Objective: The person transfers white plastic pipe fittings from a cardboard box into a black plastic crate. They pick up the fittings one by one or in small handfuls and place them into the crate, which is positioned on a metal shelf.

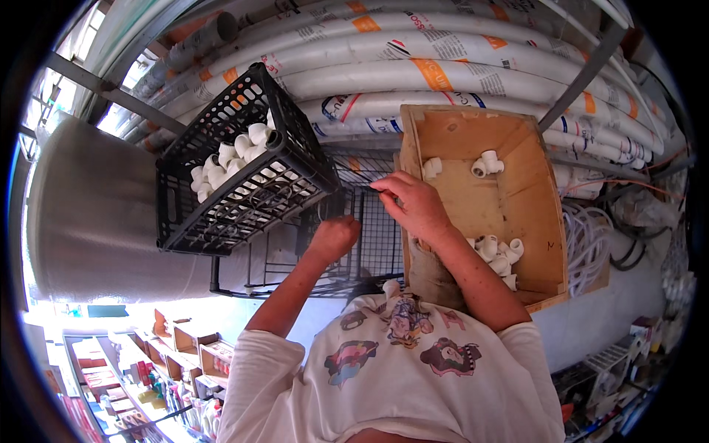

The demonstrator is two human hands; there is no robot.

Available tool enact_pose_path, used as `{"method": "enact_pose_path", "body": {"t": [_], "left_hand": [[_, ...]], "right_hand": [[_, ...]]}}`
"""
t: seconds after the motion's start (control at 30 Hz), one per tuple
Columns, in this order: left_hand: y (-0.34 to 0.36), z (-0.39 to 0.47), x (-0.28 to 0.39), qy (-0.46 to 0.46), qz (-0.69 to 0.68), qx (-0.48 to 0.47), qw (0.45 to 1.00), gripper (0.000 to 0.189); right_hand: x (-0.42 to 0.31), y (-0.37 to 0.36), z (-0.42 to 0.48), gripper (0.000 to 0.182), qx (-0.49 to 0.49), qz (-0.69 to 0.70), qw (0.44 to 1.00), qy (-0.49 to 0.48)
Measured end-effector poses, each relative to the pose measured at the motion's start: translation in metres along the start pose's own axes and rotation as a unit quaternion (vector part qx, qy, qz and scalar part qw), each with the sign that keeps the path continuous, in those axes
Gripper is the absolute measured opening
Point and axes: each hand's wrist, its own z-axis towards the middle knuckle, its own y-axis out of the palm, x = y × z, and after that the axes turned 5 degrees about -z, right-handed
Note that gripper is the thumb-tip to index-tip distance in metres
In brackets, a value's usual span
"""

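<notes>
My left hand is curled into a loose fist above a black wire cart; its fingers are partly hidden, so whether it holds anything is unclear. My right hand is raised by the near left edge of a wooden box, thumb and fingertips close together. A small dark bit shows at those fingertips, and I cannot tell whether it is held or is cart wire behind. White plastic pipe elbows lie in the box, with a white tee fitting farther in. To the left, a tilted black plastic crate holds many white pipe fittings.
Large white PVC pipes are stacked behind on a metal rack. A big wrapped roll stands at left. Coiled clear hose hangs at right. Shelves of boxed goods lie at lower left.
</notes>
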Motion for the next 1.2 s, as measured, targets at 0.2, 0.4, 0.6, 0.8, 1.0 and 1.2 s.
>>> {"method": "enact_pose_path", "body": {"t": [0.2, 0.4, 0.6, 0.8, 1.0, 1.2], "left_hand": [[0.000, 0.000, -0.001, 0.002, -0.006, 0.004, 1.000, 0.003], [0.001, 0.000, -0.003, -0.008, -0.004, -0.007, 1.000, 0.003], [-0.002, 0.001, -0.001, -0.013, -0.003, -0.030, 0.999, 0.005], [-0.004, 0.002, 0.002, 0.005, -0.028, 0.018, 0.999, 0.007], [-0.010, 0.001, 0.006, 0.003, -0.033, 0.016, 0.999, 0.008], [-0.008, 0.000, 0.005, 0.009, -0.031, 0.021, 0.999, 0.008]], "right_hand": [[0.002, 0.002, 0.001, 0.020, -0.005, 0.020, 1.000, 0.005], [0.002, 0.002, 0.001, 0.020, 0.007, 0.030, 1.000, -0.001], [0.003, 0.002, 0.000, 0.021, -0.005, 0.024, 1.000, 0.006], [0.000, 0.001, -0.001, 0.021, 0.005, 0.005, 1.000, -0.004], [0.002, 0.003, -0.001, 0.022, 0.002, -0.008, 1.000, -0.013], [0.000, 0.002, -0.001, 0.022, -0.003, -0.014, 1.000, -0.006]]}}
